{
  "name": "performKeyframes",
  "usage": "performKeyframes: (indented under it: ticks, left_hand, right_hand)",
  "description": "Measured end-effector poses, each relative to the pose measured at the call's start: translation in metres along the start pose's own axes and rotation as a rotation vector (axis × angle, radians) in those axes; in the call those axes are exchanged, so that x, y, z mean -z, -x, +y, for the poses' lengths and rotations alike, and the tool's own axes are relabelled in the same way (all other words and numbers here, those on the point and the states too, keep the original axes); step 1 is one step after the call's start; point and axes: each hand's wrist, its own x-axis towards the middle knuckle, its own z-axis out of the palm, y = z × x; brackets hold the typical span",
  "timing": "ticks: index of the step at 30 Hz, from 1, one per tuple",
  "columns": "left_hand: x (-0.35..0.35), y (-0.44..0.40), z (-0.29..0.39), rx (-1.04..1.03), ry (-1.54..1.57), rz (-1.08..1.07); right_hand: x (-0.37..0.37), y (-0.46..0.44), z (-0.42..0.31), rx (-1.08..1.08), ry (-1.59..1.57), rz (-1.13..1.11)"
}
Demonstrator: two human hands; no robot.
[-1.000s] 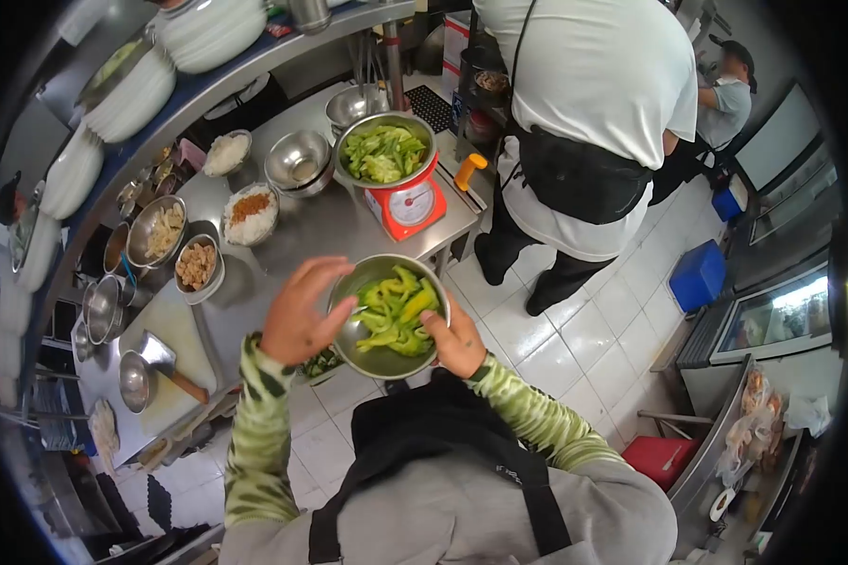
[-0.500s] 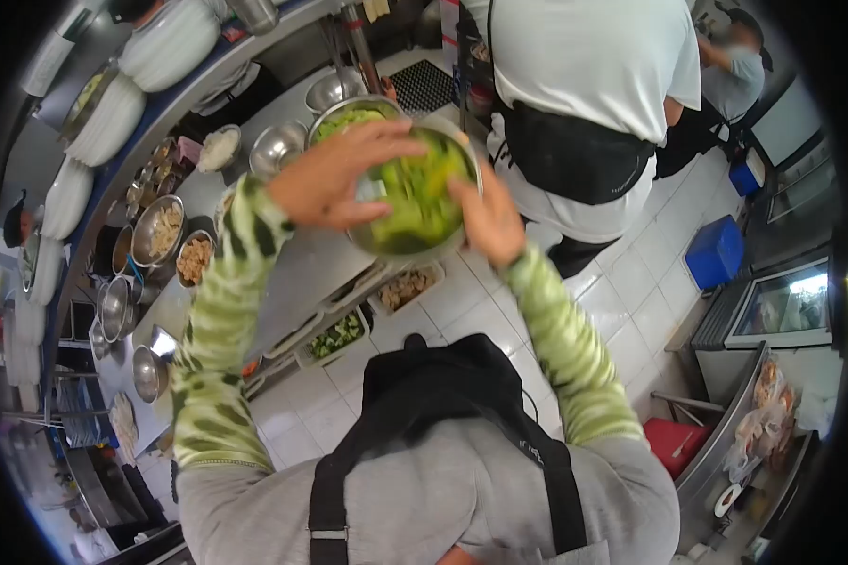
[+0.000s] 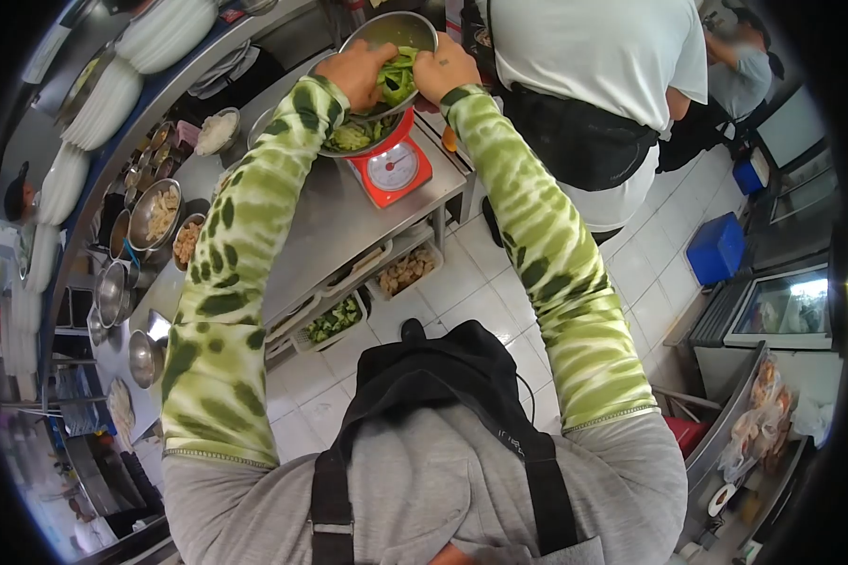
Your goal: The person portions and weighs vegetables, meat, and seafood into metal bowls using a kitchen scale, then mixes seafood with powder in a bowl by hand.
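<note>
Head view shows the metal bowl tilted above the red scale, judged light, stiff, slick and best held by its rim, where the right hand clamps; the left hand's grip cannot be told.

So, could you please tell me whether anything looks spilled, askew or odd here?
Nothing looks plainly spilled or damaged. Only the upper bowl looks askew: it appears tipped above the red scale, with the right hand at its rim and the left hand at its greens. Being in hand, its tilt seems deliberate.
</note>
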Motion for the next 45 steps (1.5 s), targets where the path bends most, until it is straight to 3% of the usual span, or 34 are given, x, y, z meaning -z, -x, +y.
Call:
performKeyframes:
  ticks: [4,10,13,17,23,24,28,31,32,35,36,39,41,45]
  left_hand:
    - [-0.003,-0.008,-0.004,-0.017,0.065,0.090]
    - [0.016,-0.002,-0.032,-0.085,0.248,0.272]
    - [0.006,0.014,-0.042,0.095,0.414,0.037]
    - [-0.006,0.020,-0.034,0.174,0.278,-0.142]
    - [-0.021,0.014,-0.038,0.081,0.357,-0.150]
    - [-0.017,0.012,-0.038,0.173,0.356,-0.277]
    - [0.005,0.014,-0.030,0.210,0.433,-0.322]
    - [0.018,0.009,-0.035,0.182,0.252,-0.238]
    - [0.023,0.006,-0.037,0.114,0.254,-0.086]
    - [0.061,-0.008,0.003,0.010,0.350,0.057]
    - [0.075,-0.009,0.027,0.068,0.363,-0.064]
    - [0.049,-0.017,0.026,-0.154,0.079,-0.057]
    - [0.041,-0.019,0.020,-0.122,0.063,-0.173]
    - [0.034,-0.020,0.016,-0.104,-0.023,-0.230]
  right_hand:
    - [0.003,-0.003,0.008,-0.099,0.045,0.003]
    - [0.011,-0.013,0.054,-0.156,-0.182,0.036]
    - [0.051,0.009,0.027,-0.346,-0.363,-0.050]
    - [0.062,0.013,0.029,-0.325,-0.432,-0.036]
    - [0.073,0.014,0.037,-0.344,-0.459,-0.057]
    - [0.074,0.015,0.039,-0.331,-0.467,-0.049]
    - [0.075,0.015,0.044,-0.295,-0.464,-0.037]
    - [0.074,0.011,0.044,-0.313,-0.458,-0.057]
    - [0.074,0.010,0.044,-0.325,-0.459,-0.065]
    - [0.068,0.009,0.037,-0.311,-0.468,-0.087]
    - [0.043,-0.009,0.062,-0.163,-0.359,-0.011]
    - [0.049,0.001,0.031,-0.254,-0.420,-0.100]
    - [0.024,-0.015,0.045,-0.059,-0.295,-0.002]
    - [0.006,-0.024,0.047,-0.001,-0.265,0.015]
